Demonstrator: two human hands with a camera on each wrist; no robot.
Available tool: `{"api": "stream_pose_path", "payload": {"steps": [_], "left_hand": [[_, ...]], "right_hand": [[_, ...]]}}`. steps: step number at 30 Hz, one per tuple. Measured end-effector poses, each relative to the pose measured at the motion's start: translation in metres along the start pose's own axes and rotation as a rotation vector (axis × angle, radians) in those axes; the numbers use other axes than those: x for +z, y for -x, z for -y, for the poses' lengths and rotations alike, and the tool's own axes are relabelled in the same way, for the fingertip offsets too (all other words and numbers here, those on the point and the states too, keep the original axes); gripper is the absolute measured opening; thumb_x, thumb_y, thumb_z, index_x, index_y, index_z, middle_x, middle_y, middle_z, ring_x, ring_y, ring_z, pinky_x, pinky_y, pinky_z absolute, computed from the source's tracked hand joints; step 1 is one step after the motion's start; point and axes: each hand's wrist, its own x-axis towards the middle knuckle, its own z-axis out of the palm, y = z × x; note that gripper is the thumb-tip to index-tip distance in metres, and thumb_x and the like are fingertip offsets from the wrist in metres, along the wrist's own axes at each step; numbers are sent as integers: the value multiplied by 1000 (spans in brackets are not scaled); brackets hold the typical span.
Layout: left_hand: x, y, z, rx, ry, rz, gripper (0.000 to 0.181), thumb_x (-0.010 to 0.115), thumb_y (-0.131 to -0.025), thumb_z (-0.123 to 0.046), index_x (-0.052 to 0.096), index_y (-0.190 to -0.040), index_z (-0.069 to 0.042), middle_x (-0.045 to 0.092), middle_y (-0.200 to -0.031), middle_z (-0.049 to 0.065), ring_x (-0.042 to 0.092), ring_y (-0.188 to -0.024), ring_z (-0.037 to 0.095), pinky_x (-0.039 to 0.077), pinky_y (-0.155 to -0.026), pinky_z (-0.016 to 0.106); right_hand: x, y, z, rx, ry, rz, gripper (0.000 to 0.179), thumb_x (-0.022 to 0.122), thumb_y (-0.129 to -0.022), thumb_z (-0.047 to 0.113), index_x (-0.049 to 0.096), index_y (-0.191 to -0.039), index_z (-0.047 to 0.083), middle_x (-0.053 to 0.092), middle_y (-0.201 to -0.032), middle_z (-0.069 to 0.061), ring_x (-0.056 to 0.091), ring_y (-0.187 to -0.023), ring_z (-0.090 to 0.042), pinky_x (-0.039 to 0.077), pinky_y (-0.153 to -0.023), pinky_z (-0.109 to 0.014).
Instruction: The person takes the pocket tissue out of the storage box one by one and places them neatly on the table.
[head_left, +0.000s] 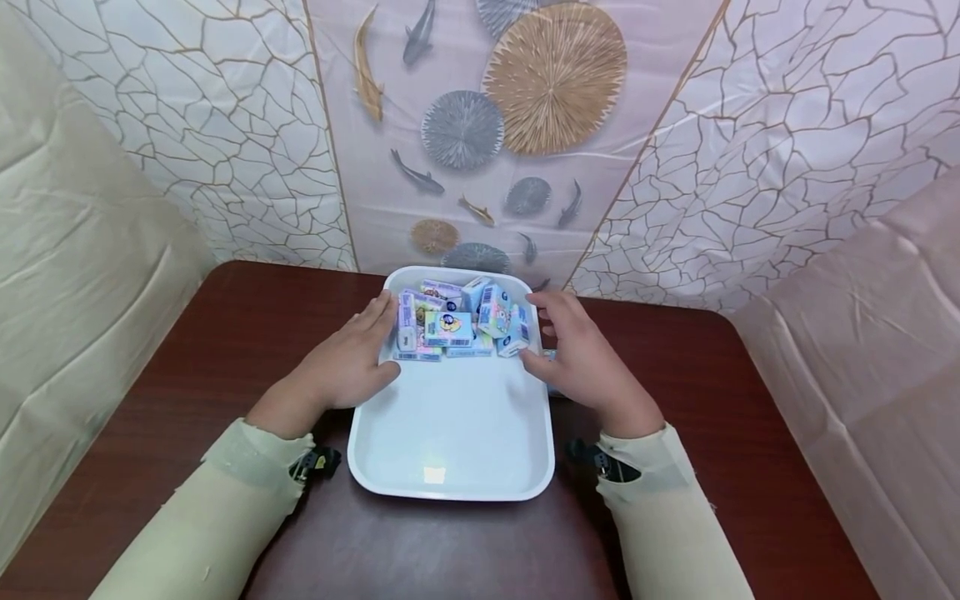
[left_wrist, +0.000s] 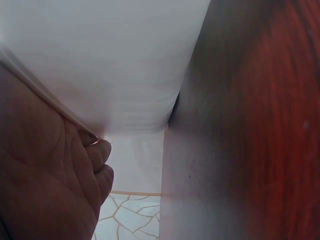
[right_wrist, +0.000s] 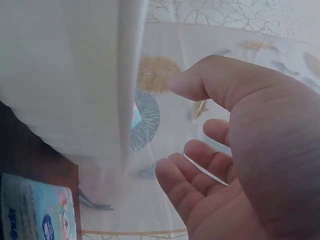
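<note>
A white tray (head_left: 450, 433) lies on the table. At its far end several small tissue packs (head_left: 448, 328) in blue and lilac wrappers are heaped together. My left hand (head_left: 348, 358) rests along the tray's left rim with its fingers stretched toward the far end. In the left wrist view, the palm and fingertips (left_wrist: 102, 150) lie against the tray's outer side. Beside the right rim is my right hand (head_left: 577, 354), fingers loosely bent and thumb toward the tray. The right wrist view shows a gap between this hand and the tray wall (right_wrist: 100, 90), with nothing held.
Another blue tissue pack (right_wrist: 37, 210) lies on the table outside the tray's right side, partly behind my right hand in the head view. The dark red table (head_left: 225, 333) meets patterned cloth (head_left: 247, 150) at the back, and plain cloth hangs at both sides.
</note>
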Motion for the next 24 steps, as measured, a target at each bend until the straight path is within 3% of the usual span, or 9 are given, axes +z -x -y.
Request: {"api": "stream_pose_path", "payload": {"steps": [9,15,24], "left_hand": [[-1,1,0,-2,5,-4,94,54,-100,-43,-3,-169,-15,-11,-178,0,-3,-166,27,13,-132,54],[0,0,-2,-2,8,-4,94,55,-100,-44,-3,-169,-17,-12,-178,-1,-2,-166,27,13,-131,55],[0,-1,-1,-1,0,-2,95,55,-100,-43,-4,-169,-16,-13,-178,-1,-3,-166,26,12,-132,54]], "right_hand": [[5,-12,5,3,54,21,85,87,-85,21,42,-156,7,48,-146,-16,62,-120,-35,61,-98,-47],[6,-20,6,65,104,54,86,87,-84,24,42,-156,8,48,-150,-15,64,-119,-35,61,-97,-46],[5,-38,1,93,146,114,87,88,-84,28,44,-157,8,44,-159,-14,57,-131,-31,56,-106,-50]]}}
